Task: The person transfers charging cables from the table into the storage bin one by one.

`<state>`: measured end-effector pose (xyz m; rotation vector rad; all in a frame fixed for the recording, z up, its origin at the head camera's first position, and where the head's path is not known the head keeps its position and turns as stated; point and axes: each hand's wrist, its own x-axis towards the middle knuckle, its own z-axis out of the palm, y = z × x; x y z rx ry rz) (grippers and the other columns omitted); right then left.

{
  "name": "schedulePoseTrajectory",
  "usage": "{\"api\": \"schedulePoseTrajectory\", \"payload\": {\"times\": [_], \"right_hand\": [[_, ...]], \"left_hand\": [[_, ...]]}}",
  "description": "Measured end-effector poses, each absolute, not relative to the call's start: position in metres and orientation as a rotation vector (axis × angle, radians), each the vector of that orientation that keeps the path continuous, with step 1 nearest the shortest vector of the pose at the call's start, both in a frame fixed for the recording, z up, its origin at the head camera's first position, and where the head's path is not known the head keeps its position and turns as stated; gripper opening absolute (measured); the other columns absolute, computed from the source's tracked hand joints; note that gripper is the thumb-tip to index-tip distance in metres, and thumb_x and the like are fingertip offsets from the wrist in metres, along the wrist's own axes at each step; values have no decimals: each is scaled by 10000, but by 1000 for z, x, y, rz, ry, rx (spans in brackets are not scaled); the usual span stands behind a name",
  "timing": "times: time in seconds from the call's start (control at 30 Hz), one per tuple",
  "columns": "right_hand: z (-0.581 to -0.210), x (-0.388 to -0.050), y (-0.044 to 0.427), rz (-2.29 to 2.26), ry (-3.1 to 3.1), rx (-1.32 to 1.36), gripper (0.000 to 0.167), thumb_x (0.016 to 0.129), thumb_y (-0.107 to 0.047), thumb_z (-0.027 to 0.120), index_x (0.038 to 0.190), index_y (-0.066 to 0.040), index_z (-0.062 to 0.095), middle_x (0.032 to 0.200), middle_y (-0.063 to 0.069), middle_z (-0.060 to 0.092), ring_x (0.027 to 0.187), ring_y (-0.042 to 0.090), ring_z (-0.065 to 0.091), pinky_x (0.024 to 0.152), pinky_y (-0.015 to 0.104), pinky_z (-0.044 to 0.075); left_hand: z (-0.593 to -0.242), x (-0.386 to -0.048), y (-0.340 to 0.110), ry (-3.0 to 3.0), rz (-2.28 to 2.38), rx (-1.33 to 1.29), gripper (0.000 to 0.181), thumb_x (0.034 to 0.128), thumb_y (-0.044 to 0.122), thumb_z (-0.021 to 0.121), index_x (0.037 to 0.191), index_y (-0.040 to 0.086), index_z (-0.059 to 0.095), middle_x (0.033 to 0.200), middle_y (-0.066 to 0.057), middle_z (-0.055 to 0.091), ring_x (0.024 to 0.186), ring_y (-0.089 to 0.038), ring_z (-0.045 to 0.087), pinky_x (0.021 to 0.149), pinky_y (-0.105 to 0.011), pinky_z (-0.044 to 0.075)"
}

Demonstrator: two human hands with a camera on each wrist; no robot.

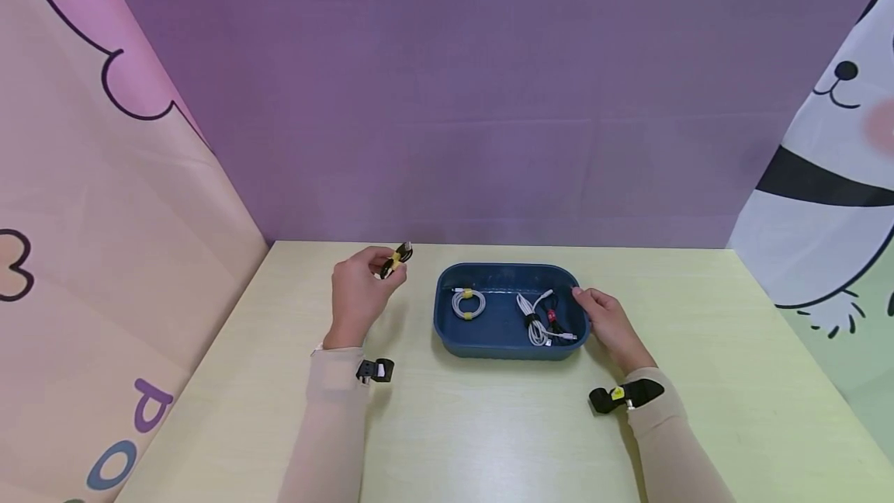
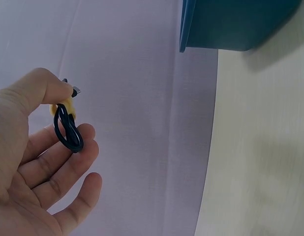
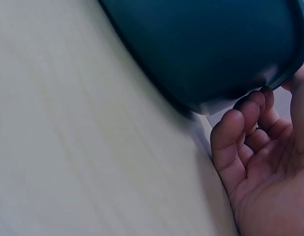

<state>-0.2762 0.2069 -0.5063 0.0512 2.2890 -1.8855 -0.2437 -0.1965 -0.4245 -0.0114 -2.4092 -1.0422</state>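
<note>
My left hand [image 1: 359, 289] pinches a small coiled black cable [image 1: 395, 260] bound with a yellow tie, raised above the table left of the bin. In the left wrist view, the coil [image 2: 68, 128] hangs between thumb and fingers, its metal plug [image 2: 76, 91] by the thumb tip. With the thumb over the rim and fingers curled against the outer wall, my right hand [image 1: 615, 326] grips the right end of a blue plastic bin [image 1: 503, 351]. Inside lie a round white cable coil [image 1: 469, 305] with yellow ties, a white cable bundle [image 1: 534, 324] and a black cable [image 1: 553, 318] with a red tie.
The pale wooden table [image 1: 482, 425] carries the bin near its back edge. Behind it hangs a purple cloth [image 1: 489, 99]. Printed cloths flank the table, pink [image 1: 126, 216] on the left and bear-patterned [image 1: 831, 231] on the right.
</note>
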Motion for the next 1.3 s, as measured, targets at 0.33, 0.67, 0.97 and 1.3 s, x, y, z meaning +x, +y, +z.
{"api": "schedulePoseTrajectory", "payload": {"times": [0.33,0.67,0.97,1.3], "right_hand": [[-506,-275,206,-1888,2292,43,363,1064,-428,508,926,-96,564,718,-90,490,701,79,495,673,220,414],[-504,-274,206,-1848,2336,36,423,1042,-494,522,928,-89,561,729,-82,499,729,91,500,696,229,417],[-502,-275,205,-1855,2321,21,414,1050,-475,517,961,-75,576,736,-93,529,716,73,514,697,223,430],[-505,-275,207,-1867,2308,36,410,1057,-457,509,979,-62,584,748,-78,517,743,90,508,711,229,426]], "left_hand": [[-425,-242,-193,-2417,-1053,-29,290,846,204,769,1092,52,768,912,-134,772,842,-265,688,739,-354,463],[-424,-243,-185,-2438,-1063,-39,291,852,221,768,1099,67,768,919,-116,775,840,-254,695,729,-343,463],[-425,-244,-179,-2448,-1069,-65,293,850,230,776,1094,68,768,911,-106,770,833,-250,687,725,-340,465],[-427,-245,-174,-2463,-1055,-85,290,853,224,782,1097,69,762,903,-94,769,831,-232,684,724,-332,464]]}}
